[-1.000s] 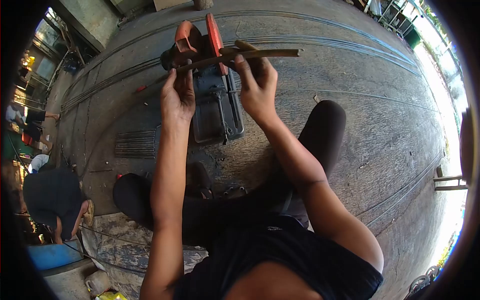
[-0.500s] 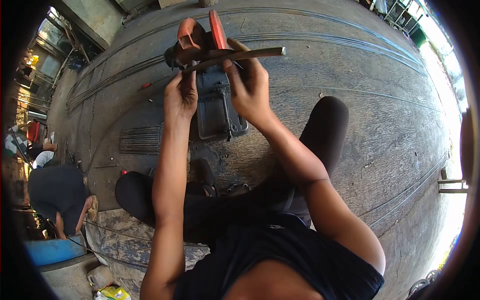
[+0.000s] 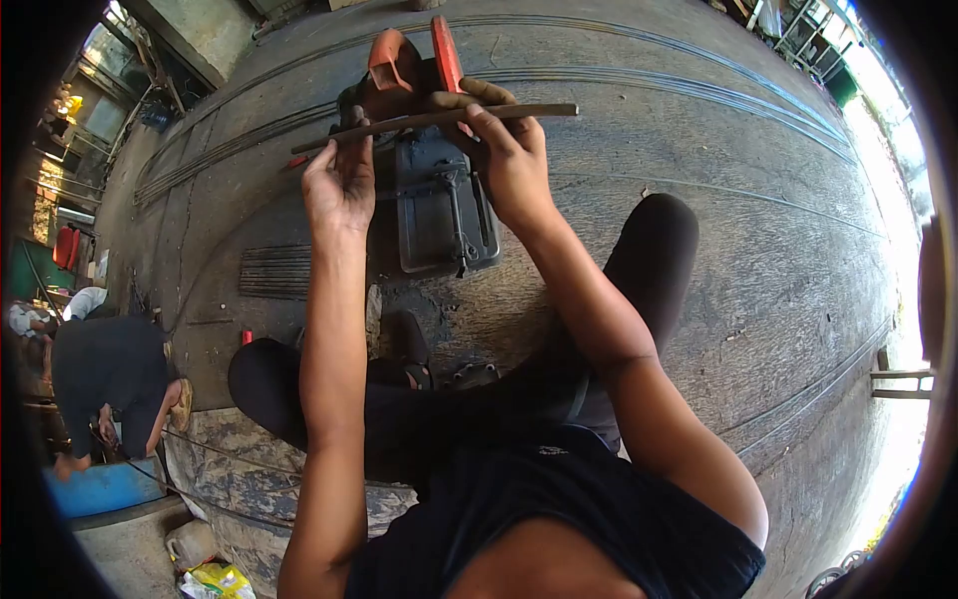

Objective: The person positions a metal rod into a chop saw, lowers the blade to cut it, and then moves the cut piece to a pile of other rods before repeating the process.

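Note:
A long, thin metal rod (image 3: 419, 121) lies nearly crosswise in front of me at the top of the head view. My left hand (image 3: 341, 190) is closed on its left part, thumb and fingers pinching it. Nearer the other end, my right hand (image 3: 511, 165) grips the rod, its bare tip jutting out to the right. Just behind the rod stands a cut-off saw with an orange-red guard (image 3: 389, 62) and a red upright part (image 3: 445, 55). Its dark metal base (image 3: 424, 235) reaches toward me, and my hands partly hide the saw.
A bundle of short dark rods (image 3: 274, 272) lies on the floor left of the saw. Long bars (image 3: 679, 85) stretch across the floor behind it. A small red object (image 3: 247, 337) is near my left knee. At far left, a co-worker (image 3: 110, 374) bends over a blue object (image 3: 105, 487).
My left hand has shifted left and slightly down along with the rod's left end. The rod is turned a little differently, and my right fingers have changed their hold. The co-worker's arms have moved.

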Demonstrator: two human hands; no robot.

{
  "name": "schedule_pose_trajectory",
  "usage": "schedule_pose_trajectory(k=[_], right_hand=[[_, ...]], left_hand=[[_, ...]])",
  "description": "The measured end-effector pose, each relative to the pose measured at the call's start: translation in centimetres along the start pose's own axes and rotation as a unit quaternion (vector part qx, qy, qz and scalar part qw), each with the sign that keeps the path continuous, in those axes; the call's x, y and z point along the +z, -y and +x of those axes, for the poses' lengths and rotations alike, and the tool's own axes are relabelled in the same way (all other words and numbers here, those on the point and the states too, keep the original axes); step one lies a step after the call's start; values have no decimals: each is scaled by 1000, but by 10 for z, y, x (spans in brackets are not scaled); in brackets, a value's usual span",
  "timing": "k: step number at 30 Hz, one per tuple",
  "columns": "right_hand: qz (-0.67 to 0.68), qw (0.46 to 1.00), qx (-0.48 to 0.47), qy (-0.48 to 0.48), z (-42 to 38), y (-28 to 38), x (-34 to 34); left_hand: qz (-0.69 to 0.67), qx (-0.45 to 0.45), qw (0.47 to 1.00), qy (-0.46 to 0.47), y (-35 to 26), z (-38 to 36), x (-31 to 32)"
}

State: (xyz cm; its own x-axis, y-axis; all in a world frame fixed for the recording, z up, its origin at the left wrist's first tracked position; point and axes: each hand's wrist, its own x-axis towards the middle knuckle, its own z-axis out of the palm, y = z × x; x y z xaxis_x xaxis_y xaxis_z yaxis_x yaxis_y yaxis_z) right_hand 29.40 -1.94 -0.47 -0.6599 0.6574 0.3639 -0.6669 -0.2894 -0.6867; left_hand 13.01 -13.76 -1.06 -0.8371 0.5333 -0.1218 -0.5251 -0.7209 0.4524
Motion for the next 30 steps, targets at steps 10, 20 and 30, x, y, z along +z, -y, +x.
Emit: schedule_pose_trajectory(k=[10, 20, 30], right_hand=[[230, 968, 101, -27, 1, -6, 5], [306, 911, 263, -83, -13, -26, 44], [-364, 920, -96, 108, -28, -85, 64]], left_hand=[[106, 149, 981, 59, -13, -48, 35], [140, 253, 950, 116, -33, -65, 28], [236, 278, 931, -3, -72, -42, -24]])
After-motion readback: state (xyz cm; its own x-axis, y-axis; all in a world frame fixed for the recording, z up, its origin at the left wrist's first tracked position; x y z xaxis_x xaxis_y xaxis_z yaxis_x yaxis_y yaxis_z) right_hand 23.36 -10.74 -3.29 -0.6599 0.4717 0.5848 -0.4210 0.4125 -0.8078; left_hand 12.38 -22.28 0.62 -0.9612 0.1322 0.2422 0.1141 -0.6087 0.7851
